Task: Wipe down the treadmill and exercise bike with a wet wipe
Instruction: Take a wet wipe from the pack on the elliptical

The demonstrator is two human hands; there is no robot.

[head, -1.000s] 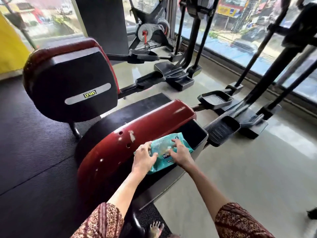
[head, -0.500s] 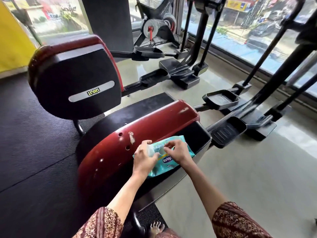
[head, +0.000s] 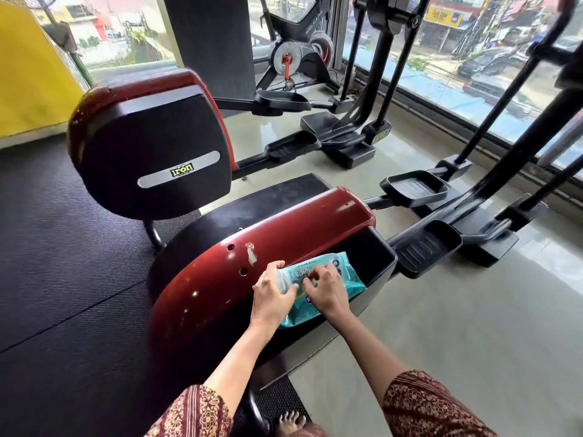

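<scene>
The job is at its very start. No wipe is out in the open and nothing shows as wiped. The wet-wipe pack (head: 342,280) lies on the side ledge of a red housing (head: 268,234) on the nearest machine, low in the centre of the view. The left hand (head: 271,294) grips the pack's left end with its fingers curled round it. The right hand (head: 325,290) pinches at the middle of the pack's top, where the opening would be (whether a sheet is already caught between the fingertips, I cannot tell). By my reading, drawing a wipe comes first, and all the wiping is left to do.

The exercise bike (head: 296,55) stands well apart at 12 o'clock, by the window (head: 473,58). No treadmill is plainly in sight. At 3 o'clock from the pack are two black pedals (head: 426,247) on long arms, and a second machine (head: 151,146) with a red-edged black cover sits at 10 o'clock. These pedal arms and bases lie between the person and the bike, so the way there goes round them. Black rubber mat (head: 63,263) covers the floor at 9 o'clock.
</scene>
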